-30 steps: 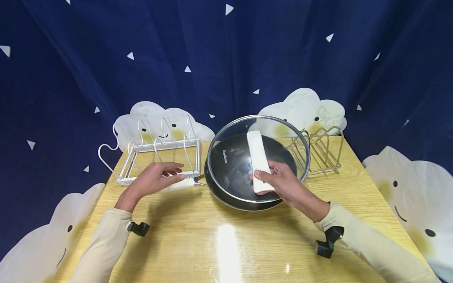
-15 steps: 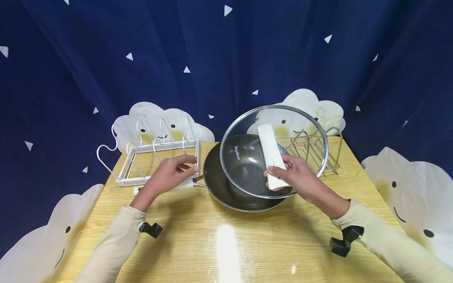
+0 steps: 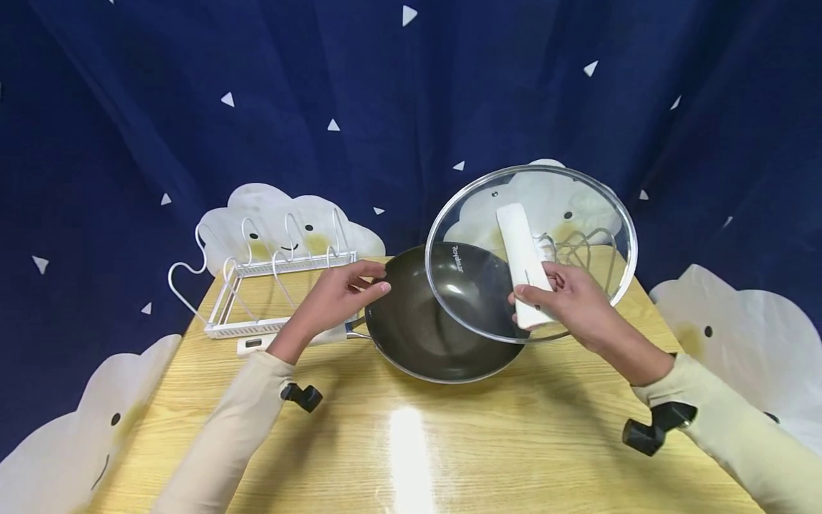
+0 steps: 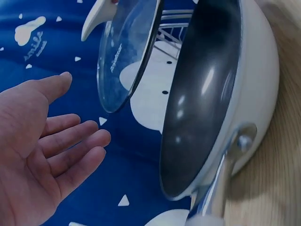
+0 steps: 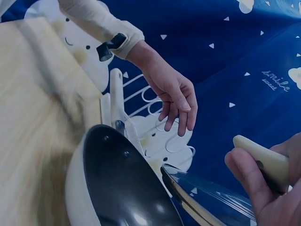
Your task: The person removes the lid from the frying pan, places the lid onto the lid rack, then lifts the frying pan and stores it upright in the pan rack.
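My right hand [image 3: 574,300] grips the long white handle [image 3: 523,257] of a round glass lid [image 3: 581,214] with a metal rim. The lid is raised and tilted, overlapping the right part of a dark-lined wok [image 3: 424,321] in the head view. In the right wrist view, the thumb [image 5: 249,174] presses along that handle. My left hand [image 3: 340,296] hovers near the wok's left rim, fingers loosely bent and holding nothing; the left wrist view shows its bare palm [image 4: 28,141]. Beneath it the wok's white handle [image 3: 321,335] points left, partly hidden by the wrist.
A white wire rack [image 3: 250,325] with upright loops stands at the back left of the wooden table [image 3: 334,442]. Behind the lid, at the back right, is a smaller metal wire rack [image 3: 610,250]. A dark blue curtain [image 3: 385,86] hangs behind.
My right hand has lifted the lid off to the right and up, uncovering more of the wok's inside. My left hand has moved right and slightly up, toward the wok's rim.
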`<action>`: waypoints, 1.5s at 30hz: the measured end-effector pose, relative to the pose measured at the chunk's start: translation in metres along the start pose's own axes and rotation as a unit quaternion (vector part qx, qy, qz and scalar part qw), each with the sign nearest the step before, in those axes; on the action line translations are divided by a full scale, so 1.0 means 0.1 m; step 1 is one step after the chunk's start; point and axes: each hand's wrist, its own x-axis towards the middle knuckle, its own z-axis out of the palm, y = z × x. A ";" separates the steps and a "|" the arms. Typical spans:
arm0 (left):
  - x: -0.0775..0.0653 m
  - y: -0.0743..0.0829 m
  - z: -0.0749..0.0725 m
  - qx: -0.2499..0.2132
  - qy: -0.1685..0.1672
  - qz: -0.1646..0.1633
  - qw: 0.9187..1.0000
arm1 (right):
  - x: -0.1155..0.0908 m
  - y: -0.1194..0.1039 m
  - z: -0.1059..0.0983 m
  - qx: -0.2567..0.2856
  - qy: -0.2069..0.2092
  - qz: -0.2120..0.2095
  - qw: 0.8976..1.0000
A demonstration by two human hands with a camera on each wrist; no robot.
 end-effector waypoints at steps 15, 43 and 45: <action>0.45 0.06 0.26 -0.033 -0.001 0.023 0.999 | -0.05 -0.20 -0.40 -0.205 0.072 -0.023 0.976; 1.44 0.35 1.05 -0.077 -0.054 0.064 0.993 | -0.32 -0.48 -1.00 -0.366 0.119 0.021 0.923; 1.48 0.37 1.10 -0.077 -0.057 0.063 0.993 | -0.33 -0.49 -1.02 -0.377 0.121 0.025 0.918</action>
